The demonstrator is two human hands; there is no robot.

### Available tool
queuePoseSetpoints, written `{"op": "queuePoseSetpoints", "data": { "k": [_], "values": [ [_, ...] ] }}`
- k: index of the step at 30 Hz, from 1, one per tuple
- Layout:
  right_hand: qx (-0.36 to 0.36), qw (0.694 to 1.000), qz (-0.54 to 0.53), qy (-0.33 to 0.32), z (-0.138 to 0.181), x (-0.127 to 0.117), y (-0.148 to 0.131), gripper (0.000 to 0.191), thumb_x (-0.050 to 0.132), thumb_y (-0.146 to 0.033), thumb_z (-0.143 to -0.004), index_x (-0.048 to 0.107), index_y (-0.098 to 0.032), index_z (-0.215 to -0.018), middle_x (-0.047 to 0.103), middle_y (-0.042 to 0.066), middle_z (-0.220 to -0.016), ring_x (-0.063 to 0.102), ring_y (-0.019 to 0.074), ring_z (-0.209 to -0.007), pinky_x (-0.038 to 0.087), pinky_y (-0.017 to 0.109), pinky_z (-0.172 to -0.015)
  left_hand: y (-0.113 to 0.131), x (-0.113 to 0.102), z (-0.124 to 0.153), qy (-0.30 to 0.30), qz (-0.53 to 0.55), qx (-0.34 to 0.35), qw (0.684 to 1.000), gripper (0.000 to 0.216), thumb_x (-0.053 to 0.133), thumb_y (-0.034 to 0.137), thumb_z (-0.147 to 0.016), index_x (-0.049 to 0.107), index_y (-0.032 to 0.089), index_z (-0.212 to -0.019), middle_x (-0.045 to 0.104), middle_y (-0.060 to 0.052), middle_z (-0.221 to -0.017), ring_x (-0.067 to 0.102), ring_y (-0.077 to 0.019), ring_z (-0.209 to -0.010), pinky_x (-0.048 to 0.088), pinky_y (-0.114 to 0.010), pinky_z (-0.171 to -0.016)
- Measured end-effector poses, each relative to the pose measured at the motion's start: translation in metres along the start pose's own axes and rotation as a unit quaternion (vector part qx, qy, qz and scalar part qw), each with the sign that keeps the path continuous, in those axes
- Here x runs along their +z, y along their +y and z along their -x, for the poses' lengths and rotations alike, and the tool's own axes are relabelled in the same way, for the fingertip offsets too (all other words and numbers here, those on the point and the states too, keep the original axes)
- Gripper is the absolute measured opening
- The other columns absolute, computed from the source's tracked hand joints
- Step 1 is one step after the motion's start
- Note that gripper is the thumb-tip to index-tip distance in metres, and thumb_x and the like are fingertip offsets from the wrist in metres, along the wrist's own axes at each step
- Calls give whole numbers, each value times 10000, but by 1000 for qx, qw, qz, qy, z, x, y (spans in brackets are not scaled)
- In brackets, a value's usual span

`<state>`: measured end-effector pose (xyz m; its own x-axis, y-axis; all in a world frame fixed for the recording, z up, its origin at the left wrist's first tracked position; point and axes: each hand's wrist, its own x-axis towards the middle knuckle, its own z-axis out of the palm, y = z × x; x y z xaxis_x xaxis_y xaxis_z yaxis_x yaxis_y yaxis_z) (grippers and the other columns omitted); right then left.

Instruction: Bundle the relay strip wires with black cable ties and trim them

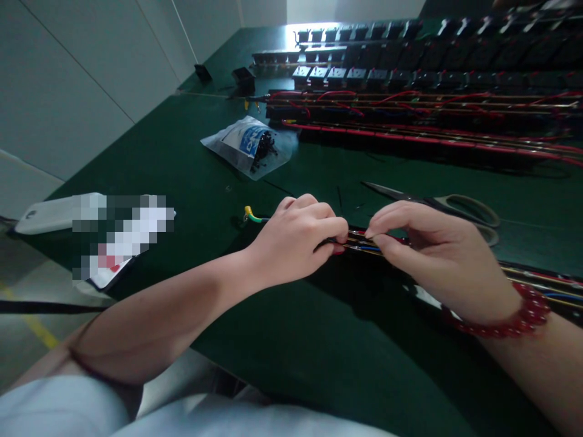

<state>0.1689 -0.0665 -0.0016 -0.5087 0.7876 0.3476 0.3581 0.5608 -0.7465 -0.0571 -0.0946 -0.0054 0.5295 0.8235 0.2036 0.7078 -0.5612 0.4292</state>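
Note:
My left hand (298, 240) and my right hand (428, 249) meet over the dark green table (191, 164), both pinched on a long black strip (359, 244) with red, blue and yellow wires running along it. The strip runs on to the right under my right wrist, which wears a red bead bracelet (510, 318). A yellow-green wire end (251, 216) sticks out left of my left hand. Grey-handled scissors (455, 206) lie just behind my right hand.
A clear plastic bag of small black parts (250, 144) lies mid-table. Rows of black socket strips with red wires (423, 115) fill the back right. A white phone (45, 213) and a blurred card lie at the left edge. White walls stand behind on the left.

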Motion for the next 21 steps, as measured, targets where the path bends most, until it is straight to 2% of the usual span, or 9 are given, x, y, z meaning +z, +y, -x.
{"op": "queuePoseSetpoints", "data": {
  "k": [5, 9, 13, 18, 21],
  "values": [
    [10, 1000, -16, 5, 1, 0, 1, 96, 659, -177, -850, 696, -260, -820, 722, 0, -833, 664, 179, -766, 531, 334, -707, -4, 6, 0, 13, -51, 37, 998, 182, 529, 186, -1022, 705, 224, -1051, 719, -29, -1049, 567, -220, -1030, 347, -382, -856],
    [27, 999, -22, 13, 0, 0, 3, 71, 675, -233, -850, 706, -293, -826, 711, -36, -814, 639, 157, -737, 501, 306, -674, -11, 13, -2, 56, -97, 101, 989, 167, 532, 227, -1027, 696, 200, -1053, 716, -35, -1028, 588, -212, -991, 366, -361, -823],
    [84, 996, -19, 14, -2, 1, 4, 47, 691, -318, -867, 734, -314, -850, 715, -27, -812, 627, 161, -696, 494, 305, -622, -17, 20, -5, 115, -112, 156, 975, 195, 509, 230, -1029, 699, 196, -1006, 724, -25, -976, 607, -192, -919, 376, -348, -793],
    [80, 997, 22, -5, -3, 3, 2, 116, 686, -412, -892, 740, -324, -839, 719, -2, -833, 635, 193, -729, 500, 339, -619, -24, 28, -8, 179, -107, 221, 953, 244, 488, 192, -1051, 725, 219, -1000, 760, -4, -940, 641, -164, -898, 405, -326, -811],
    [118, 993, 13, 2, -1, 0, 1, 156, 696, -485, -897, 743, -338, -875, 727, 12, -875, 648, 209, -736, 521, 353, -607, -28, 29, -10, 193, -95, 239, 947, 235, 506, 196, -1057, 732, 218, -998, 775, 10, -925, 660, -144, -886, 426, -307, -814]
  ]
}}
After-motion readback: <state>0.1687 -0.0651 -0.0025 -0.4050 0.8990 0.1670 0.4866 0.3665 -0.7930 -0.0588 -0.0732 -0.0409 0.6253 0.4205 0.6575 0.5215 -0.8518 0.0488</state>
